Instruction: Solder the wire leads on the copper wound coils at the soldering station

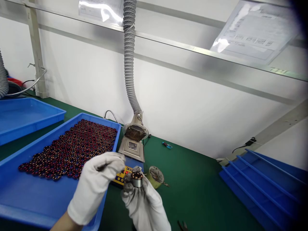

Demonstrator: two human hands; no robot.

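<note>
My right hand (146,205), in a white glove darkened at the fingertips, holds up a small wound motor core (137,180). Copper-coloured windings show on its top, above a silvery metal band. To its left is my left hand (98,183), also gloved, with thumb and fingers pinched together just apart from the core. Whether anything is in that pinch I cannot make out. Behind the hands, a device with a yellow panel and red digits (124,175) is partly covered. A large blue tray (19,205) full of small dark-red and copper wound rings (79,147) lies left of my left hand.
A metal heater-like box (132,147) stands under a round fume hood (136,131) on a grey hose (129,57). Beside my right hand is a stained cup (156,176) with a stick. Small cutters (166,145), stacked blue trays (262,189) and another blue tray (29,117) surround it.
</note>
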